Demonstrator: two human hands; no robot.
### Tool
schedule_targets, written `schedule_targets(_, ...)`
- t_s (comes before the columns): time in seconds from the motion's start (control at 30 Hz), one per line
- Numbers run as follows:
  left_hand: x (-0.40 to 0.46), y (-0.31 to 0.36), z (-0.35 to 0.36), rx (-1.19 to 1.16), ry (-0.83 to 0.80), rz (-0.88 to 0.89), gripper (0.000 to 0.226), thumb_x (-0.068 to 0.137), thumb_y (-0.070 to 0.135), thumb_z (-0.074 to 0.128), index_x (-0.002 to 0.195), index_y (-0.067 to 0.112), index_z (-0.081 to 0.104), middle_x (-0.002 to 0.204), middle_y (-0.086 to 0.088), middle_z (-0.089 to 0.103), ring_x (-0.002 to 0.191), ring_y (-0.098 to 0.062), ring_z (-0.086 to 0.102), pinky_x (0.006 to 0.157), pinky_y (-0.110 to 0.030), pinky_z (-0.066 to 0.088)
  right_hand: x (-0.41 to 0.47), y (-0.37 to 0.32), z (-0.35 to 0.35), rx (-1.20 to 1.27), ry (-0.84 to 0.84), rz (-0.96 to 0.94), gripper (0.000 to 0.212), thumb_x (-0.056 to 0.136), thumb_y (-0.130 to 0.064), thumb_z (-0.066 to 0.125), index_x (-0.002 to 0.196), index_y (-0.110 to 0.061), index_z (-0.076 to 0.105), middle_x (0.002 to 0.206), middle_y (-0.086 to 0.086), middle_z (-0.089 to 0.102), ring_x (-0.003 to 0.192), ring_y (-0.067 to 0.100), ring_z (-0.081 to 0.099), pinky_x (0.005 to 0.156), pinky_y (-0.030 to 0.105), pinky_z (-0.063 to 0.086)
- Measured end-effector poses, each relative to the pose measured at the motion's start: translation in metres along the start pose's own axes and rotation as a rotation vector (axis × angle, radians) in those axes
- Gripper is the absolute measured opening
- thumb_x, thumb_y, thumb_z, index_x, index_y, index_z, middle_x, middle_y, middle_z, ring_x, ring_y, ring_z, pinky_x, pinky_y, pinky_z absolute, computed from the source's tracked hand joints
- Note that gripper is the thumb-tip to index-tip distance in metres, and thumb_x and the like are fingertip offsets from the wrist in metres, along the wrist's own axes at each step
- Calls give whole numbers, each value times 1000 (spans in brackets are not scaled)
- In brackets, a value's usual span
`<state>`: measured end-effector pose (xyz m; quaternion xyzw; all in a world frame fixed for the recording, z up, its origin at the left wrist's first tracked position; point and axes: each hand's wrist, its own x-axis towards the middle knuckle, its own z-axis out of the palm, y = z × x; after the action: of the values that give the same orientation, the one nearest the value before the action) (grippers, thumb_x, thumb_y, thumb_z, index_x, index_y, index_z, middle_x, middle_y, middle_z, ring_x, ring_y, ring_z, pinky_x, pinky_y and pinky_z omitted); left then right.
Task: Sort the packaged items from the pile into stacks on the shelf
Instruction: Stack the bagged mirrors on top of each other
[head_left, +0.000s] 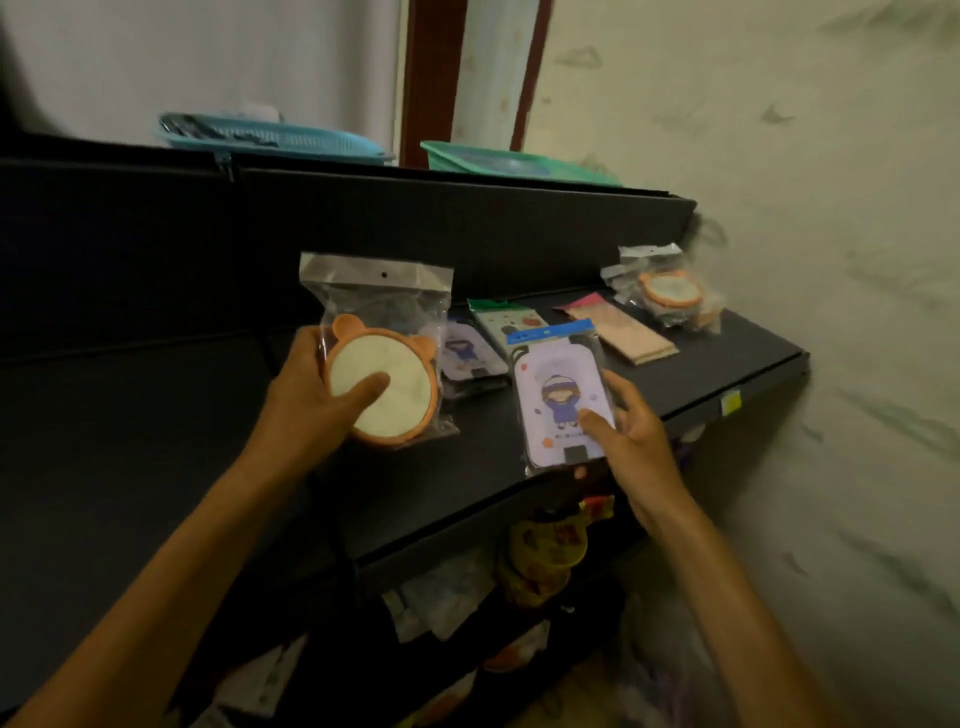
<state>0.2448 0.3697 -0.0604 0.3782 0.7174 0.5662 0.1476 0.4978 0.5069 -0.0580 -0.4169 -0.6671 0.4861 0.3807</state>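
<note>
Left hand (306, 395) grips the round orange bear-eared item in clear plastic packaging (382, 387), right hand (631, 423) pinches the rectangular lilac cartoon-girl packet (563, 402), both over the black shelf (467, 467) — slippery wrap could slide, or stacks get mixed.

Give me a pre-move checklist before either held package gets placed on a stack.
1. Left hand grip on the round bear-ear package: ok, thumb across its face.
2. Right hand grip on the cartoon-girl package: ok, thumb pinching its lower front.
3. Matching stack for the round one: ok, round orange stack sits at the shelf's far right.
4. Matching stack for the cartoon one: ok, similar package lies behind the held items.
5. Shelf surface room: ok, bare area to the left.
6. Stack heights and stability: cannot tell, dim and blurred.
</note>
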Motion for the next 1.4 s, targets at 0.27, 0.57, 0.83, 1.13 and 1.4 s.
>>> schedule_targets(0.27,48,-1,-6,44,163,-19,63,81,26,69,134,24,34,136,-4,45,115,-19,50,70,-24,47,115,-14,54,-40,-240,-45,40,92,-12,58,127,-26,45,117,2,60,82,5,67,52,18,53)
schedule_targets(0.57,68,15,-3,85,234,8,62,81,26,69,133,21,36,122,7,44,107,-13,49,66,-19,45,157,-15,72,-446,-379,-159,46,89,-27,63,130,-19,47,101,-3,57,82,9,58,66,21,47)
schedule_targets(0.83,102,38,82,118,151,25,57,81,27,69,129,22,38,120,5,47,103,-11,52,60,-16,46,219,5,-21,-782,-397,-494,39,87,-35,62,123,-21,55,125,2,55,115,20,51,98,39,41)
schedule_targets(1.13,140,76,245,104,128,22,54,81,25,71,126,20,41,124,-1,52,113,-20,53,83,-41,54,301,54,-157,-867,-351,-581,44,86,-40,61,127,-26,53,129,-1,55,119,21,48,102,36,36)
schedule_targets(1.4,147,121,383,109,154,-34,48,83,26,69,122,22,41,116,3,50,103,-18,55,63,-28,56,368,75,-276,-740,-361,-613,39,84,-34,65,120,-22,56,121,0,58,112,18,52,96,38,44)
